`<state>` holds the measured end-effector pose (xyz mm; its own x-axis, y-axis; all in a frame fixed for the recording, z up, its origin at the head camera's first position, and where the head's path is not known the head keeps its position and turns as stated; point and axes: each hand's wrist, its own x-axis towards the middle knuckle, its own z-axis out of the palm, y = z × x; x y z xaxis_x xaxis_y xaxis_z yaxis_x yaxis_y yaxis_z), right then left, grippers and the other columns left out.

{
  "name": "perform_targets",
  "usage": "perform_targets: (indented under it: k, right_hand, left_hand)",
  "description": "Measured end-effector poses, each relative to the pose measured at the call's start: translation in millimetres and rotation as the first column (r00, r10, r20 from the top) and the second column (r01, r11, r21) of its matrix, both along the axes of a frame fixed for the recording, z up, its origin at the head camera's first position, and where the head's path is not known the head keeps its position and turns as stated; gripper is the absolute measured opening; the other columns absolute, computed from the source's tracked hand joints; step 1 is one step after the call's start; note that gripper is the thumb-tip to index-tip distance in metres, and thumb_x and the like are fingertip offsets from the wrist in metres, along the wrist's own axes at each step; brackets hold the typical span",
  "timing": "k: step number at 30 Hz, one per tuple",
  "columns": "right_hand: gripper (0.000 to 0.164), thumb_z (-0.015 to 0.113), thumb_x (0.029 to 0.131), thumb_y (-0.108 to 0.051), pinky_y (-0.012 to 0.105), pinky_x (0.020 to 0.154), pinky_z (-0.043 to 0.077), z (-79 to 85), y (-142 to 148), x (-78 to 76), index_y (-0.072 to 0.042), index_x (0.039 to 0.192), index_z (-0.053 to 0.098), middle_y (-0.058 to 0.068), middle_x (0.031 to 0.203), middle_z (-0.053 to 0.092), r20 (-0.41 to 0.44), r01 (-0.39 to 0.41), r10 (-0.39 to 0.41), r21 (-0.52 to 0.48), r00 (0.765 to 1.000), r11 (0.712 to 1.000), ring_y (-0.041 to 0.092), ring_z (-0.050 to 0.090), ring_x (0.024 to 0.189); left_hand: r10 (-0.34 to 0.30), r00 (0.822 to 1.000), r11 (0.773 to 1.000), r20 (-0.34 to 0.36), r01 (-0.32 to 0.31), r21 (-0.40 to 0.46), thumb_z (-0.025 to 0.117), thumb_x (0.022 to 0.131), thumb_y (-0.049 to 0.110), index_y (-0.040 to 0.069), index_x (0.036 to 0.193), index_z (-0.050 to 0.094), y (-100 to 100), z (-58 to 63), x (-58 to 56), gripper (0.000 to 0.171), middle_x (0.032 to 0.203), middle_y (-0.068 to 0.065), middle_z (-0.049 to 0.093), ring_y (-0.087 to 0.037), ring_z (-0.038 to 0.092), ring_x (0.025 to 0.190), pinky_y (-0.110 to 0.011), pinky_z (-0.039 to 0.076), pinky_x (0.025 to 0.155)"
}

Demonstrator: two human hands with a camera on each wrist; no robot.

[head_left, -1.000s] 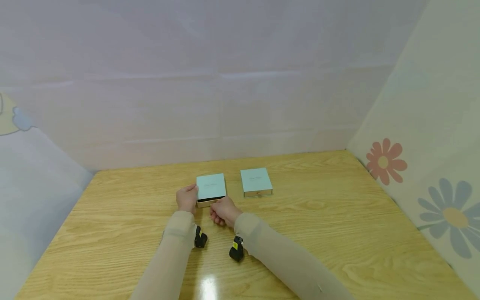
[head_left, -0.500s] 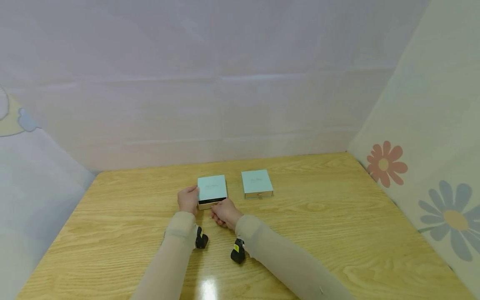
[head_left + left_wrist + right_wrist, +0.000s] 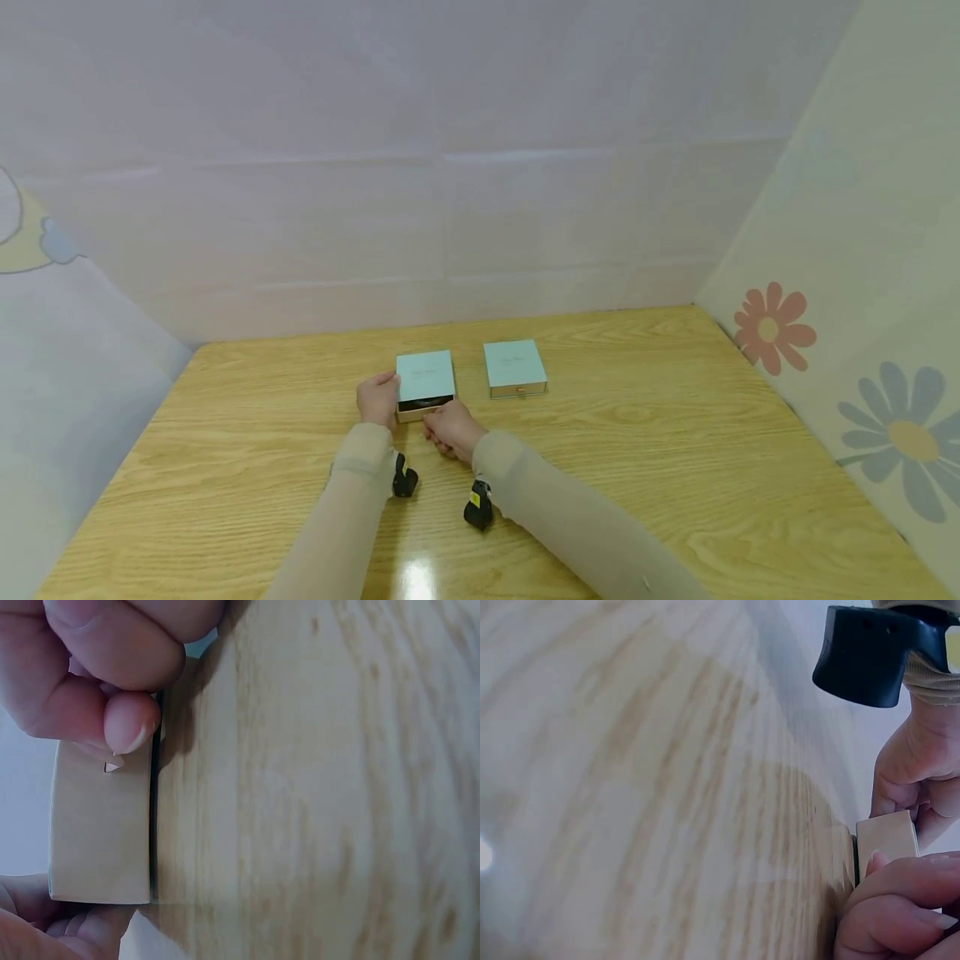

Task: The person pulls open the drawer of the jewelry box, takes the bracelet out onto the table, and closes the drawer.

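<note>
A pale blue drawer box [image 3: 424,375] lies at the left on the table, its beige drawer [image 3: 101,840] slid partway out toward me. Something dark [image 3: 426,402] shows in the gap behind the drawer front; its kind is not clear. My left hand [image 3: 377,400] grips the box by its left side. With curled fingers, my right hand [image 3: 453,428] pinches the small pull tab [image 3: 112,766] at the middle of the drawer front. In the right wrist view, the right fingers [image 3: 900,911] cover much of the drawer front.
To the right stands a second pale blue drawer box [image 3: 514,363], closed, with a small tab on its front. Both are on a wooden table [image 3: 637,450]. A pale curtain [image 3: 450,192] rises behind it, and a flower-patterned cloth [image 3: 847,250] borders the right side.
The drawer has come slightly further out toward me, so more of its dark inside shows. Both hands keep their places on the box, and the second box stays put.
</note>
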<state>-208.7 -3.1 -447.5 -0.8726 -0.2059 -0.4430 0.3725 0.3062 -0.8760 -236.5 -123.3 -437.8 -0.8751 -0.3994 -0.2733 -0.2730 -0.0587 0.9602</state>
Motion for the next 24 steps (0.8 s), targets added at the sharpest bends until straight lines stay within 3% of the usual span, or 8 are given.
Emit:
perform_targets:
  k: [24]
  right_hand:
    - [0.040,0.046,0.100,-0.007,0.021,0.036,0.018,-0.3,0.4,9.2,-0.008,0.061,0.055,-0.004,0.047,0.038,0.013,0.018,-0.018,-0.052,1.000,0.998,0.007,0.025,0.037]
  left_hand:
    - [0.001,1.000,1.000,0.014,-0.001,-0.014,0.049,0.099,0.002,-0.011,0.130,0.055,-1.9,-2.4,-2.0,0.034,0.139,-0.028,0.048,-0.035,0.039,0.134,-0.043,0.034,0.111]
